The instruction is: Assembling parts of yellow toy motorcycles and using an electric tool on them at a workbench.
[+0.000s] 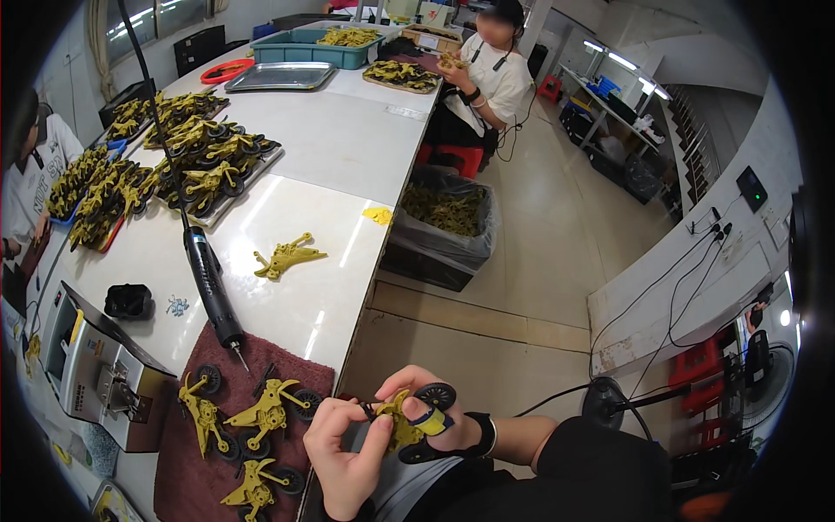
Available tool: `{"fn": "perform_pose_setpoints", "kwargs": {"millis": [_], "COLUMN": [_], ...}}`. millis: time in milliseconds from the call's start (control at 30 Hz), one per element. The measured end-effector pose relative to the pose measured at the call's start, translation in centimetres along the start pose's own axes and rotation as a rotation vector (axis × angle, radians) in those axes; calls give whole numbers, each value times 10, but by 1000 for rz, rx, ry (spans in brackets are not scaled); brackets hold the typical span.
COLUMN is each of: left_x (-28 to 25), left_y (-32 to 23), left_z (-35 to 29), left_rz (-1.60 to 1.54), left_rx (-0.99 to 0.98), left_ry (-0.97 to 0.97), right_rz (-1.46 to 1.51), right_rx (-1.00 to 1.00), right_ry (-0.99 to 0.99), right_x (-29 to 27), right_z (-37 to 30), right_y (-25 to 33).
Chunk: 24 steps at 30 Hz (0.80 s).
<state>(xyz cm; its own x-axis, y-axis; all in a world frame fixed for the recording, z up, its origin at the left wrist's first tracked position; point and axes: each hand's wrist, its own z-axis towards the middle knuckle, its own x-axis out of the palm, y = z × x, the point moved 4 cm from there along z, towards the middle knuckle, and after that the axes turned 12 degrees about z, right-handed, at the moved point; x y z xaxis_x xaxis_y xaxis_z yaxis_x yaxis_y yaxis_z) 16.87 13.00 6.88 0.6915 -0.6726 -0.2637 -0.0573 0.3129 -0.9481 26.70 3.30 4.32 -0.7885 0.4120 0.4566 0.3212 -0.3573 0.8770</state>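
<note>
Near the table's front edge, a yellow toy motorcycle (397,432) with black wheels is held between my two hands. My right hand (445,431) is closed around it, with a yellow and dark wrap on its thumb. My left hand (344,452) pinches its left side, where a small black part shows between the fingers; whether that part is fixed to the toy I cannot tell. Several similar toy motorcycles (265,411) lie on the brown cloth (300,364) left of my hands. Above the cloth hangs a black electric screwdriver (211,283), its bit pointing down.
A loose yellow toy body (287,257) lies on the white table, with small screws (177,305) and a black dish (128,301) to its left. A screw feeder (113,383) stands at left. Trays of toys (209,157) fill the far left. A co-worker (491,78) sits beyond a lined bin (448,213).
</note>
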Motion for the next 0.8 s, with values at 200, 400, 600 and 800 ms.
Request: {"fn": "perform_pose_setpoints", "kwargs": {"millis": [200, 400, 600, 800], "left_x": [2, 3, 5, 13], "left_y": [14, 4, 27, 16], "left_z": [-4, -2, -11, -16], "left_rz": [-58, -24, -254, -320], "left_rx": [-51, -47, -267, -227], "left_ry": [-55, -43, -26, 144], "right_rz": [107, 282, 253, 267], "right_rx": [32, 83, 194, 82], "right_ry": [-12, 2, -78, -260], "right_x": [5, 5, 10, -2], "right_z": [5, 3, 12, 27], "right_y": [-3, -3, -17, -3]}}
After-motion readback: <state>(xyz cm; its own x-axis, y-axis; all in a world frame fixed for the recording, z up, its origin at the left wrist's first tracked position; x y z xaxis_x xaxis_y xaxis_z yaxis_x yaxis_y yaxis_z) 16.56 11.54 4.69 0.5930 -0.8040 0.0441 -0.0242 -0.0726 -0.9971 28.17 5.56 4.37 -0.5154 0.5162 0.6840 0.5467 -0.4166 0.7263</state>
